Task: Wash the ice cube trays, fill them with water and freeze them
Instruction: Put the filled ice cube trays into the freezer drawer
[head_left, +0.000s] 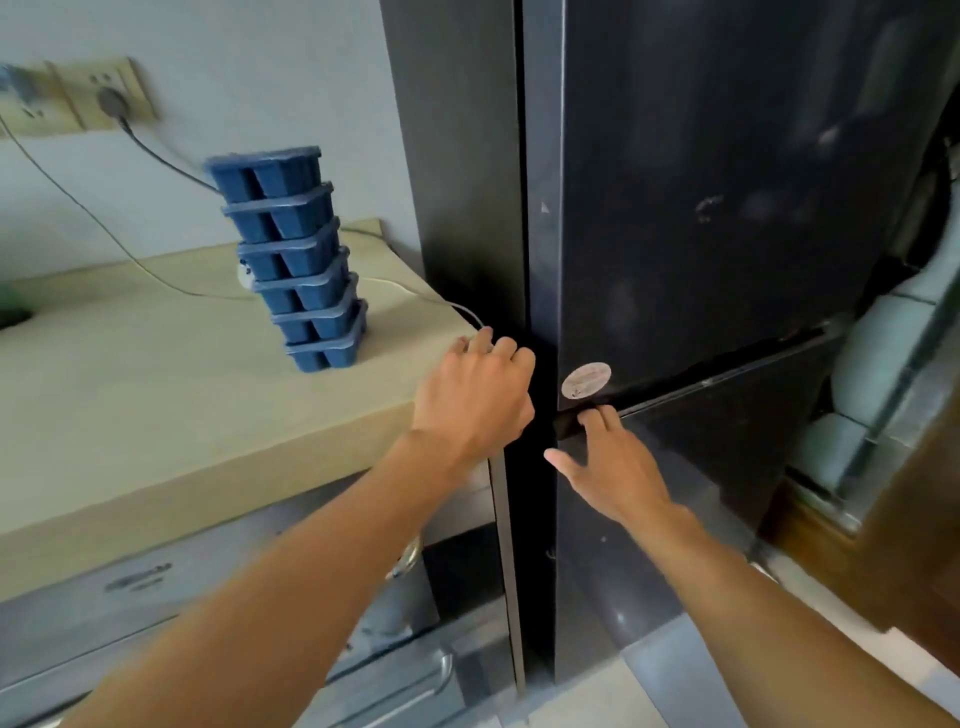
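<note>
a pale wall with a socket stood behind a beige table. on the table, near its right end, six blue ice cube trays sat stacked and leaning a little, so none was in the freezer yet. freezing looked like the step left. whether they had been washed or filled could not be told, since each tray covered the one below and the top one showed only its rim. right of the stack, the left hand had its fingers curled round the edge of the dark fridge's upper door, with the fingertips lost in the shadowed gap. the right hand lay with fingers stretched out and thumb spread, grasping nothing, its tips at the seam above the lower door. both doors looked closed, so the inside was hidden. the far right was blurred.
</note>
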